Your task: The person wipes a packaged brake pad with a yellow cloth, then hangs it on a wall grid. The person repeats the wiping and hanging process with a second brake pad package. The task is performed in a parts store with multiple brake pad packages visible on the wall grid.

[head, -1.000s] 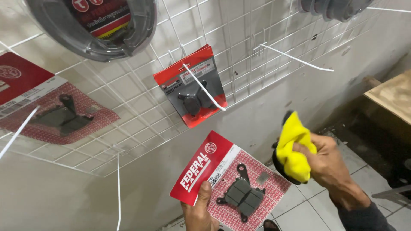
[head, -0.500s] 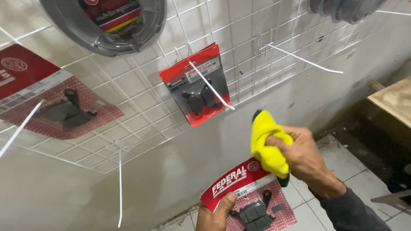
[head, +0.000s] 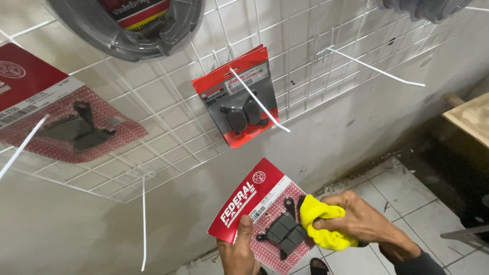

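While you hold the pack low in front of you, the wiping is under way rather than finished.

Left hand: your left hand [head: 238, 250] pinches the red blister pack of brake pads [head: 267, 216] at its lower edge, thumb laid up the front, fingers hidden behind.

Right hand: your right hand [head: 364, 222] is closed in a fist around the yellow cloth [head: 322, 226], which touches the right side of the pack, just beside the dark pads under the plastic.

Progress: judging by where the cloth sits, you are partway through. The right edge is being wiped; the red header to the left of the cloth looks untouched by it at this moment, and I cannot tell how clean it is.

Left to do: by my reading, the rest of the pack's front, then a place for it on the rack.

Above your hands: a white wire grid panel [head: 168, 107] on the wall carries a second red pack of brake pads [head: 239, 104] on a white hook [head: 259, 100]; a bare hook [head: 377, 67] juts out up and to the right.

Far left of your hands: a larger red pack [head: 56, 117] hangs on the grid, and a grey curved part [head: 127, 30] hangs above it.

In the way: the hooks point toward you, well above the pack, so mind them when you lift your hands.

Right of your hands: a wooden board [head: 471, 119] and tiled floor [head: 402, 188] below.
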